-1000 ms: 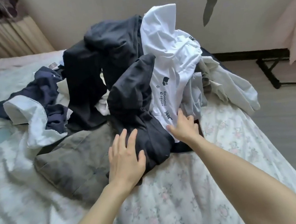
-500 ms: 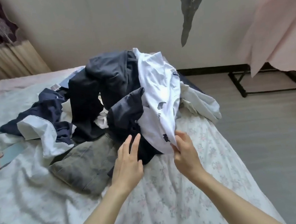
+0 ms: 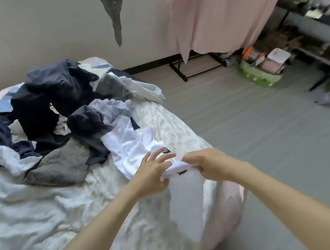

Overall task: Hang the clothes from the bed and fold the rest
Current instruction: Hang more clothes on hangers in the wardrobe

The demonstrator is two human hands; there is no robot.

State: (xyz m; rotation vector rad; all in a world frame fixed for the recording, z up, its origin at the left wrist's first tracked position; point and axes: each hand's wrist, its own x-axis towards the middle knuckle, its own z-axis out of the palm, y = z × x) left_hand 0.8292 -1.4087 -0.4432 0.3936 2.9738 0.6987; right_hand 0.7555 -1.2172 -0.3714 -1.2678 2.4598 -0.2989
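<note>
2 hands (image 3: 152, 174) (image 3: 206, 165) on white shirt (image 3: 129, 147) at bed (image 3: 46, 208) edge

T-shirt (image 3: 129, 147): white, with small dark printed marks.
Bedsheet (image 3: 172, 124): off-white, with a faint pale floral pattern.
Heaped garments (image 3: 54, 89): navy to near-black, plain.
Folded garment (image 3: 62, 166): grey, plain.
Garment at the bed's far edge (image 3: 146, 90): light grey.
Cloth at the bed's left edge (image 3: 2, 156): white.
Curtain (image 3: 219, 11): pale pink, plain.
Floor (image 3: 263, 135): grey, with plank lines.
Wall (image 3: 38, 30): beige, with a black skirting.
Basket (image 3: 256, 74): green, with light spots.
</note>
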